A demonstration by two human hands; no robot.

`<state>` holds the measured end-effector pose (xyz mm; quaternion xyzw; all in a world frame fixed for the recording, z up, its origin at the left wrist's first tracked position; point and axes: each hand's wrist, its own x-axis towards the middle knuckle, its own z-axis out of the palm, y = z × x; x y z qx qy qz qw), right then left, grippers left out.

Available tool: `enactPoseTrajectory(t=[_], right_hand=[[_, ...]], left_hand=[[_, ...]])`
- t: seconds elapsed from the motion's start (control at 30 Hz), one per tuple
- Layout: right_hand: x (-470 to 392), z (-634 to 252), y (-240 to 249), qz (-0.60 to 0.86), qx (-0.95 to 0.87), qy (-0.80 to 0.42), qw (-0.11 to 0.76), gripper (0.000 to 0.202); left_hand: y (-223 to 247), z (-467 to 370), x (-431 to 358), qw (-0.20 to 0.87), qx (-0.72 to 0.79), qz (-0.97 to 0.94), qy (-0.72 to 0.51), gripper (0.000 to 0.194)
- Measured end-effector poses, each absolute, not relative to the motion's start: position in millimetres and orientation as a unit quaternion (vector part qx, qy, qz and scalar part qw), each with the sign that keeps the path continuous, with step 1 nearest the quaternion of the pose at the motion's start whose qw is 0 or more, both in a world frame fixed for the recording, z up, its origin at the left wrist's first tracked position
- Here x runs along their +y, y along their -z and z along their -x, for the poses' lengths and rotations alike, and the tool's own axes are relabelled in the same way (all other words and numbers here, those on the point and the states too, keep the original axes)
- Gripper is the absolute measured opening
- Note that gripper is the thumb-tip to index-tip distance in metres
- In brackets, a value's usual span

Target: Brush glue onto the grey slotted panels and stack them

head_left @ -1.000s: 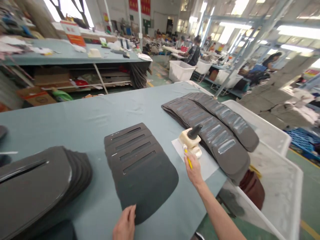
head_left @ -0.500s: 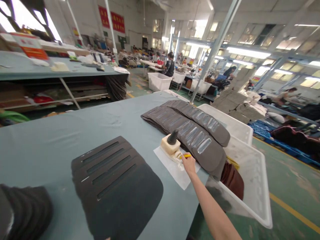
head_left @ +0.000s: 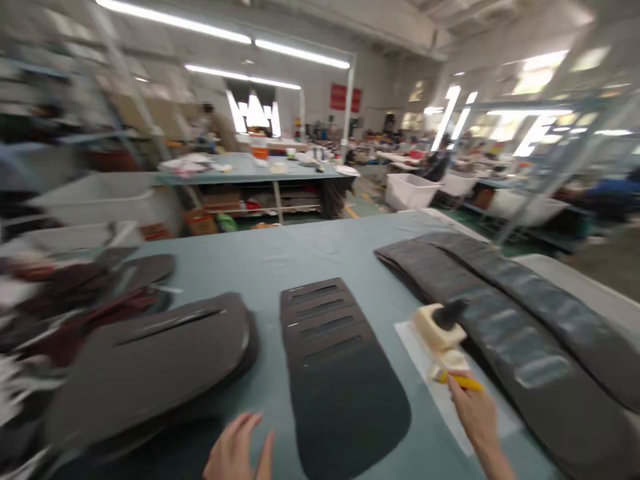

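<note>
My right hand [head_left: 475,410] is closed round a yellow-handled brush [head_left: 463,381], its pale bristle end over a white sheet [head_left: 450,403]. Just beyond the brush is a cream glue bottle [head_left: 434,328] with a black cone-shaped top [head_left: 450,313]. My left hand [head_left: 240,448] is at the bottom edge, fingers apart, holding nothing. It lies between a dark panel with several slots [head_left: 345,373] and a pile of rounded dark panels [head_left: 155,373] on the left; it appears apart from both.
Long overlapping rows of slotted panels [head_left: 505,327] lie along the right of the blue-grey table [head_left: 280,257]. Dark red and white fabric [head_left: 85,327] is heaped at left. White bins [head_left: 120,200] stand beyond, and a second table [head_left: 240,170] is farther back. A person [head_left: 440,160] sits in the background.
The view has swung left, showing the panel pile and my left hand. My right hand still holds the brush beside the bottle; its bristle end now points left, away from the bottle.
</note>
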<state>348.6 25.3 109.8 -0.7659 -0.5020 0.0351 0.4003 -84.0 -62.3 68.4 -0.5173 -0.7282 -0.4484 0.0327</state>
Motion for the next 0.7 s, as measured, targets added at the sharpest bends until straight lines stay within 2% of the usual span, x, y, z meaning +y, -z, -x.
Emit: enactPoseTrajectory(t=[0.07,0.17,0.27,0.37,0.5,0.63,0.7], right_hand=[[44.0,-298.8,-120.4,0.715,-0.545,-0.123,0.420,0.033],[65.5,-182.1,-151.7,0.598,-0.588,-0.273,0.471,0.036],[61.5,-37.8,-193.7,0.462,-0.627,-0.403,0.480,0.039],[47.1,98.8,-222.1,0.353,-0.672,-0.478,0.443,0.035],[29.2,230.3,-220.6,0.267,-0.720,-0.524,0.368,0.024],[27.7,302.3,-200.1,0.216,-0.782,-0.521,0.267,0.014],[38.5,326.7,-194.0,0.232,-0.797,-0.484,0.275,0.014]], left_hand=[[-89.6,119.9,-62.5,0.113,-0.735,0.516,0.425,0.029],[-115.3,171.9,-58.5,0.171,-0.770,0.479,0.386,0.031],[-125.8,210.2,-55.5,0.173,-0.794,0.465,0.351,0.037],[-122.9,232.7,-55.7,0.159,-0.794,0.485,0.331,0.036],[-110.7,247.8,-57.8,0.140,-0.784,0.491,0.352,0.033],[-95.3,254.9,-56.9,0.127,-0.788,0.473,0.373,0.032],[-89.9,257.2,-55.6,0.118,-0.785,0.464,0.393,0.033]])
